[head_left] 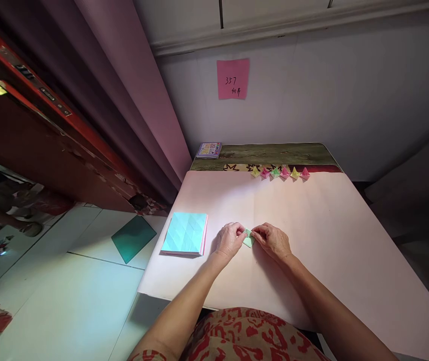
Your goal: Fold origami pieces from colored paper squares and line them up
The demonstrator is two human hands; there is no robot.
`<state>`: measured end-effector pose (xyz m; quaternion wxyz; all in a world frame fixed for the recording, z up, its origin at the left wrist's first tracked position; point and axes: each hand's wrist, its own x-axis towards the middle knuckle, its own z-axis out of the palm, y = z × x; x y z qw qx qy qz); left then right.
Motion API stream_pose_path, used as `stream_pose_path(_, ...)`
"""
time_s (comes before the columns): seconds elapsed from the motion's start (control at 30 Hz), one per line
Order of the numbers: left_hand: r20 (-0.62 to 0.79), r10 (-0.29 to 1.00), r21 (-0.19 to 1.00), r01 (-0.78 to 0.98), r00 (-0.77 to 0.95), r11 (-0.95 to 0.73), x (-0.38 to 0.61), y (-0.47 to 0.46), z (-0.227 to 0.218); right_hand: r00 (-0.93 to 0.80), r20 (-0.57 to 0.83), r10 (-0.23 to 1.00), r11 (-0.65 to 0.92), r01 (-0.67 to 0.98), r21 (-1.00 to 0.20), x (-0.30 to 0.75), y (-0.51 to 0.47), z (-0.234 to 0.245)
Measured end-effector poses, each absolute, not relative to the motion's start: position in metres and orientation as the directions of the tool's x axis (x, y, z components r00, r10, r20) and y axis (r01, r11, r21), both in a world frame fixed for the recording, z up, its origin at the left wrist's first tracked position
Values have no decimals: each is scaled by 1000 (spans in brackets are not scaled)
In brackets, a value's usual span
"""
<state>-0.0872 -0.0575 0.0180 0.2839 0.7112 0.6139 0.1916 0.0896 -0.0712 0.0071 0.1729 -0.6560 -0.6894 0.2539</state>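
A small green folded paper [248, 239] lies on the pale pink table cover [312, 240] in front of me. My left hand [230, 239] pinches its left side with curled fingers. My right hand [273, 240] pinches its right side, fingers pressed down on it. Both hands rest on the cover, close together. A stack of square paper sheets [185, 233], light blue on top with pink below, lies just left of my left hand.
Several small folded paper shapes [280, 173], yellow, pink and green, stand in a row at the table's far edge. A card pack [209, 149] lies at the back left. A pink note [232, 78] hangs on the wall. A green sheet [134, 237] lies on the floor.
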Motion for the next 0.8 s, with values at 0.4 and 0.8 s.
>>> stream_pose_path(0.4,-144,944,646,751,298,-138,-90,-44,28,-53,-123,991,-27,824,-567,86,-71,12)
stream_pose_path(0.8,-291,951,572,816,106,84,-78,-43,44,49,-184,982,-147,810,-568,81,-70,15)
